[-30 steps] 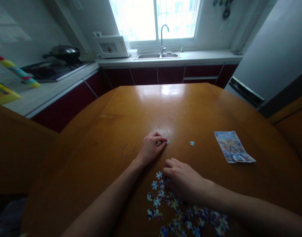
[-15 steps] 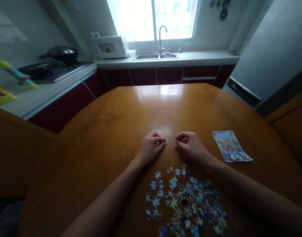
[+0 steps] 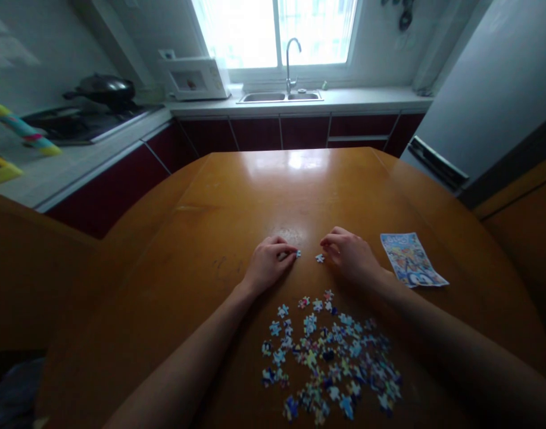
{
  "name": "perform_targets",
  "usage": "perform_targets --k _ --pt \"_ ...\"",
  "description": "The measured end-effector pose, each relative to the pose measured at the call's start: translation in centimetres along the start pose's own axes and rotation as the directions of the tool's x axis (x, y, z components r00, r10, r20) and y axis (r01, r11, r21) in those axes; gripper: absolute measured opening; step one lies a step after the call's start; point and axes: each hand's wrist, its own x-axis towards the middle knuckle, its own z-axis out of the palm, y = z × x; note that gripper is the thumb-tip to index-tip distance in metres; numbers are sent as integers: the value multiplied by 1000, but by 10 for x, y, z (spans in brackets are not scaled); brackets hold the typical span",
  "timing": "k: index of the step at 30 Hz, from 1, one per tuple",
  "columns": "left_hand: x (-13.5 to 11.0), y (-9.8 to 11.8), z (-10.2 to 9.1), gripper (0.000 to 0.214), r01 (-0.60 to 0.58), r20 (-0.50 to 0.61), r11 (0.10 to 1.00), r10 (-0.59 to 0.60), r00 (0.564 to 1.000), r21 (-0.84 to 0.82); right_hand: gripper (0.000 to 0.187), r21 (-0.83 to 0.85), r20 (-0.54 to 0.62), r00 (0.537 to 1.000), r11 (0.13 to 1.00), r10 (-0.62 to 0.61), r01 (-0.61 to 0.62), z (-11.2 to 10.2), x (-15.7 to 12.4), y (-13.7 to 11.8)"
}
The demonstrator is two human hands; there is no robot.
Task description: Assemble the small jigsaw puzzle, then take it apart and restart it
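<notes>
Head view: your right hand [image 3: 351, 256], lately pinching the second piece [image 3: 319, 258], now rests loosely curled and empty with it lying on the desk [image 3: 255, 190] at centre frame, near but apart from the first piece [image 3: 297, 254] your left hand [image 3: 268, 268] still pinches.

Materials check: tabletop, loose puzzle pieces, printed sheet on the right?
Table: wood or veneer, glossy varnish; window glare mirrors on it, dark scuffs show. Puzzle pieces: probably printed cardboard, matte; thin, flat, no glints. The puzzle piece pinched by the left hand looks alike. Printed sheet: likely paper, thin, lying flat; gloss unclear.
</notes>
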Motion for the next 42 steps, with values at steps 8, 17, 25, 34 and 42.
perform_targets --k 8,17,25,34,42 --pt "1 4 -3 11 46 29 999 -45 999 -18 17 -78 99 982 983 -158 166 -12 10 27" --pt "-1 5 -4 14 52 1 997 -53 999 -62 19 -131 126 991 991 46 -29 -36 10 59" --pt "4 46 -3 12 -20 29 985 16 999 169 15 73 -18 1000 997 8 -7 -16 -26 60" --pt "19 55 12 11 17 85 978 -35 996 210 12 197 -67 997 980 49 -35 -10 -34 55" --pt "3 3 -16 14 49 -21 991 -47 999 126 13 171 -119 991 984 63 -43 -5 -34 57"
